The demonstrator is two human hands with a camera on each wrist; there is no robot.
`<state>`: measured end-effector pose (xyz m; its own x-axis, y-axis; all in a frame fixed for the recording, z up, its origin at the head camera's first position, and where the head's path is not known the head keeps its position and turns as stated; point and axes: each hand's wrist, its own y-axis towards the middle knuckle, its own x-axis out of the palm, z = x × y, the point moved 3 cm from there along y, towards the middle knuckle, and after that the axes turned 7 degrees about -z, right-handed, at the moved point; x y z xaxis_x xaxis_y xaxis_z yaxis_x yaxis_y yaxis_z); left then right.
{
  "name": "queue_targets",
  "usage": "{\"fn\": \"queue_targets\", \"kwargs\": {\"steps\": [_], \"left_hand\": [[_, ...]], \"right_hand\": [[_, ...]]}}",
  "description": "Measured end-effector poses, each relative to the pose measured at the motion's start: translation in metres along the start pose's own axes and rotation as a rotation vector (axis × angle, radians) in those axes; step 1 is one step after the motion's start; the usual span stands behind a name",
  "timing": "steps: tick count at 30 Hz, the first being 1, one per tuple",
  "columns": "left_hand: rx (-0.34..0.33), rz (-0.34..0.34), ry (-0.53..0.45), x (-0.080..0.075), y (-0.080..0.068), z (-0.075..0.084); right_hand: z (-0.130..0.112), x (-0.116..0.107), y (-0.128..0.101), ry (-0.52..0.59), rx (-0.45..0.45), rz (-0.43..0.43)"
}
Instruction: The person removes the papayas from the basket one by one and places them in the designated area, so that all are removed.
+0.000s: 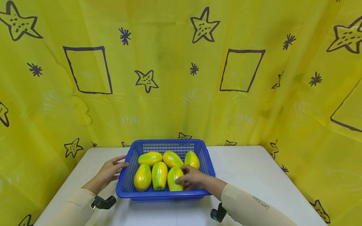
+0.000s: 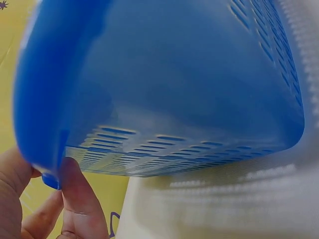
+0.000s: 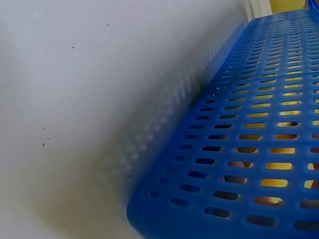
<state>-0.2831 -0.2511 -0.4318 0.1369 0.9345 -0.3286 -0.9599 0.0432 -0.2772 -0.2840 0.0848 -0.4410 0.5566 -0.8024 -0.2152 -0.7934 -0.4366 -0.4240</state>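
A blue slotted basket (image 1: 167, 142) stands on the white table (image 1: 249, 169) and holds several yellow-green papayas. My left hand (image 1: 114, 168) lies at the basket's left rim, its fingers fairly straight and touching the outer wall. In the left wrist view the fingers (image 2: 77, 204) press just under the basket (image 2: 174, 74) lip. My right hand (image 1: 193, 179) reaches inside the basket at the front right, its fingers and thumb curled round the front-right papaya (image 1: 173, 175). The right wrist view shows only the basket wall (image 3: 239, 149) and the table (image 3: 99, 99).
Yellow curtains with stars and squares (image 1: 181, 78) close in the table at the back and both sides. Bare tabletop lies to the right and left of the basket. Black wrist camera mounts (image 1: 104, 202) sit near the table's front edge.
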Motion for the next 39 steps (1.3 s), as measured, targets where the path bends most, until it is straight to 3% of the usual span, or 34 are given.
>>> {"fn": "queue_targets", "kwargs": {"steps": [39], "left_hand": [[-0.072, -0.005, -0.036, -0.002, 0.003, -0.003]], "right_hand": [[-0.016, -0.005, -0.005, 0.254, 0.114, -0.045]]}}
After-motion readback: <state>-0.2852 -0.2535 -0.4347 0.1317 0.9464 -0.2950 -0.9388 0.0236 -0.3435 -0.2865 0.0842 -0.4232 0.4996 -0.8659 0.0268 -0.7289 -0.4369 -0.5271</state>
